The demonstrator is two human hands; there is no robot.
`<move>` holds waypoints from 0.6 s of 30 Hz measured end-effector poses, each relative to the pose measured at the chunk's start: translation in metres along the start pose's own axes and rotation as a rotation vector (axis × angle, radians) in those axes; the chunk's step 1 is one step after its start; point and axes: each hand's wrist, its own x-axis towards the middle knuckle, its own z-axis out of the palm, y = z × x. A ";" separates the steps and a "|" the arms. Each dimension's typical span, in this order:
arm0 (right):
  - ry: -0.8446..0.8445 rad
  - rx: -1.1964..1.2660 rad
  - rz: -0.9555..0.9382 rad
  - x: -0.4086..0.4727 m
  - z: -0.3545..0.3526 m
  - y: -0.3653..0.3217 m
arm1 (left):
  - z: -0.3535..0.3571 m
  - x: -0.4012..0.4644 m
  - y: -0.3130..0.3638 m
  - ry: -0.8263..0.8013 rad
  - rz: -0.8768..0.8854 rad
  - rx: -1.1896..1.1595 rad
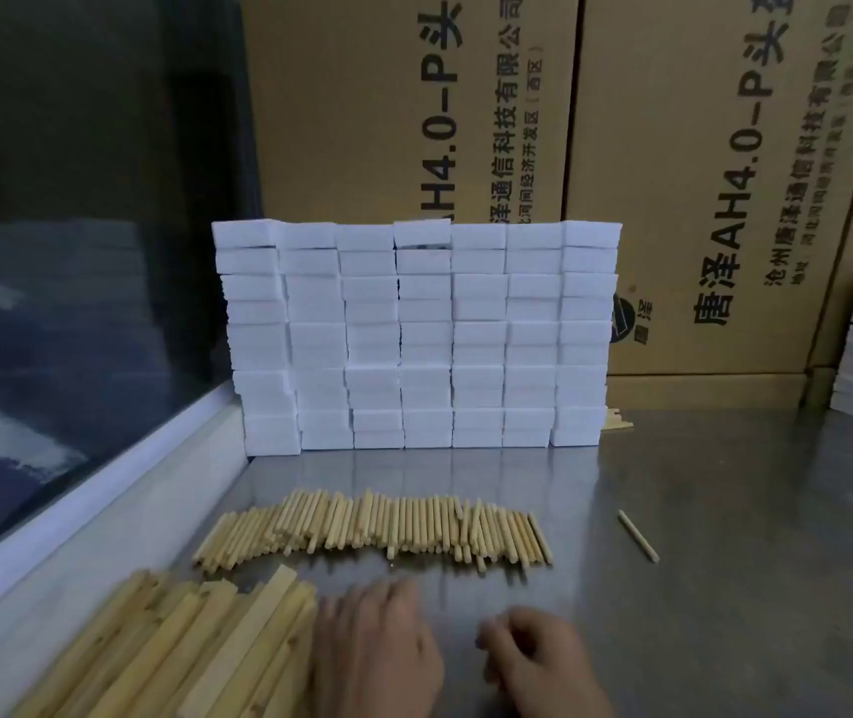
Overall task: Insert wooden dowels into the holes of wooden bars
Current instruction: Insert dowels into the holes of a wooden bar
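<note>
Fingers of the left hand [375, 647] lie spread and flat on the metal table [725, 588], holding nothing; the right hand [538, 660] is loosely curled, and whether it holds anything cannot be told; blur hides the tips. Just ahead of both hands lies the row of wooden dowels [378, 528], long axes pointing away from the fingers; the wooden bars [181, 650] lie touching the left hand's outer side, so that hand is nearer them; one stray dowel [638, 536] rests beyond the right hand.
</note>
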 end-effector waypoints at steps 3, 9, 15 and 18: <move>-0.048 -0.038 -0.048 0.023 -0.003 -0.003 | 0.002 0.006 -0.014 0.005 -0.068 0.117; -0.024 -0.074 -0.080 0.032 0.001 0.007 | 0.006 0.009 -0.040 0.042 -0.153 0.179; -0.049 -0.067 -0.127 0.032 -0.001 0.012 | 0.005 0.010 -0.039 0.048 -0.167 0.165; -0.066 -0.074 -0.138 0.031 -0.002 0.013 | 0.006 0.007 -0.039 0.080 -0.160 0.179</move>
